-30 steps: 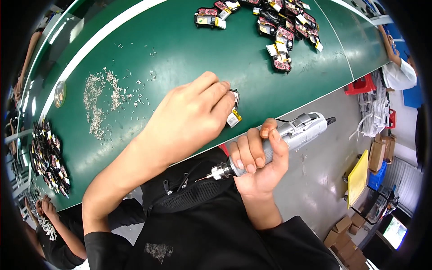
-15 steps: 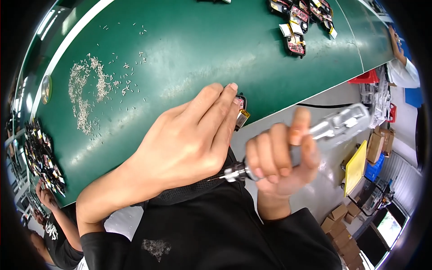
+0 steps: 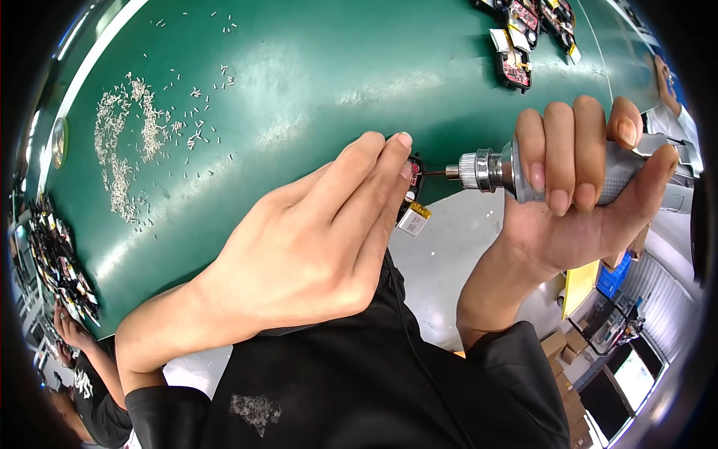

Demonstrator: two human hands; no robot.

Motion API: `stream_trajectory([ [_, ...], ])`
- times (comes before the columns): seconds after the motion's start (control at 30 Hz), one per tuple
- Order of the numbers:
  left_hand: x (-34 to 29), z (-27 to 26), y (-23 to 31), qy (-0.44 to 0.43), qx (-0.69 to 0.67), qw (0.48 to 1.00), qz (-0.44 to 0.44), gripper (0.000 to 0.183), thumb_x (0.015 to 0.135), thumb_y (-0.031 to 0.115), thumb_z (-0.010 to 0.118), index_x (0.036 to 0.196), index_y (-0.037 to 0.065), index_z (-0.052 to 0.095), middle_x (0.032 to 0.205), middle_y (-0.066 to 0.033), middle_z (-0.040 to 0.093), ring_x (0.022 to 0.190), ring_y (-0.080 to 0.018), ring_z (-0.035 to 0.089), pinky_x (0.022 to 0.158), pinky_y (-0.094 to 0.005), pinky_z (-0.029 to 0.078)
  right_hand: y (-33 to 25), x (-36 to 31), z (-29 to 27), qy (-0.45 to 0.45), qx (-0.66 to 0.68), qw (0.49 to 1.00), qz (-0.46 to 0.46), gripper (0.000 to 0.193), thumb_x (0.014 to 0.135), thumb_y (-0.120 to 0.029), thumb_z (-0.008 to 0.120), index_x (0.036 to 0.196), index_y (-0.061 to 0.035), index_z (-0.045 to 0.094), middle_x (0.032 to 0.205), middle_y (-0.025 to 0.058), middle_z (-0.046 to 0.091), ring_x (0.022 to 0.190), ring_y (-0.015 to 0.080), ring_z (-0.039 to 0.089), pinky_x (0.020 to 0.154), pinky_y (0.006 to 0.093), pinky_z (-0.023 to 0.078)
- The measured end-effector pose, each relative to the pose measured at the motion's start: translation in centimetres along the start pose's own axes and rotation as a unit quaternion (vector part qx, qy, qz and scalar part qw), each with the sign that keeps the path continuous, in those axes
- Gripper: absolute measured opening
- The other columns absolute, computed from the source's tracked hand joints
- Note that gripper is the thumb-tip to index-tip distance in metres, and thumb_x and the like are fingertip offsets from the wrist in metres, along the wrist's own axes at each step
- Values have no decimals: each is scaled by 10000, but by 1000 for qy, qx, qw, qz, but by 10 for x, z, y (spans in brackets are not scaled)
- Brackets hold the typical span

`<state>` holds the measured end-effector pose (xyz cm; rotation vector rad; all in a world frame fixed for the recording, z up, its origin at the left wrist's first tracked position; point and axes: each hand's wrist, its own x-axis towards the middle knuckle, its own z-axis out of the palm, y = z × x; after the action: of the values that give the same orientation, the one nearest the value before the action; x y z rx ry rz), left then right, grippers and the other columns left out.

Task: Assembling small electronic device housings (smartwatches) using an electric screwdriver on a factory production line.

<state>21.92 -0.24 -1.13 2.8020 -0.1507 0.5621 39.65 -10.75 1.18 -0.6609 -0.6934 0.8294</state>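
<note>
The person's right hand point(image 3: 557, 232) has its fingers wrapped round a grey power screwdriver point(image 3: 621, 176), its thin bit pointing left at the small black unit point(image 3: 415, 176); whether the tip touches cannot be told. The left hand point(image 3: 314, 239) holds that unit in its fingers, thumb hidden, at the near edge of the worktop point(image 3: 299, 75). The bit is best kept straight and lightly pressed, clear of the fingertips and the silver pouch point(image 3: 413, 222). Farther off lie scattered metal pins point(image 3: 152, 135) and more open units point(image 3: 514, 69).
</note>
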Motion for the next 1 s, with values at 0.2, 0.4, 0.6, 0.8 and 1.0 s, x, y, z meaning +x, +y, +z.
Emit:
stream_trajectory([
  [0.2,0,0,-1,-11,-8,1000,-4,395,591,-39,637,968,-152,611,1075,-238,606,934,-318,611,695,-344,563,2,4,-3,-8,-6,1000,20,320,943,-381,467,915,-71,543,506,-43,385,437,71,378,513,244,329],
  [0.4,0,7,0,25,-6,1000,-3,377,582,-30,637,938,-153,617,1055,-239,612,916,-320,611,686,-340,560,-5,10,-10,-101,-39,992,64,299,965,-382,413,912,-102,503,527,-46,394,448,72,390,523,247,354],
  [0.6,3,10,-1,53,-28,998,-1,371,572,-19,646,917,-150,612,1067,-240,602,902,-311,602,642,-344,552,-4,13,2,-139,-95,984,61,281,987,-361,379,889,-116,476,540,-56,388,459,63,389,531,239,365],
  [0.8,-4,-7,-4,11,-3,1000,-7,373,599,27,621,931,-142,616,1051,-215,601,942,-293,578,664,-321,544,14,20,14,-161,-60,985,31,237,966,-302,457,852,-98,414,530,-60,358,421,53,330,495,231,335],
  [1.0,-11,-19,1,-32,-42,999,3,296,663,98,605,863,-119,625,992,-196,605,958,-258,551,762,-273,517,11,10,10,-149,17,989,15,297,868,-276,662,939,-84,448,440,-68,422,329,35,375,364,153,301],
])
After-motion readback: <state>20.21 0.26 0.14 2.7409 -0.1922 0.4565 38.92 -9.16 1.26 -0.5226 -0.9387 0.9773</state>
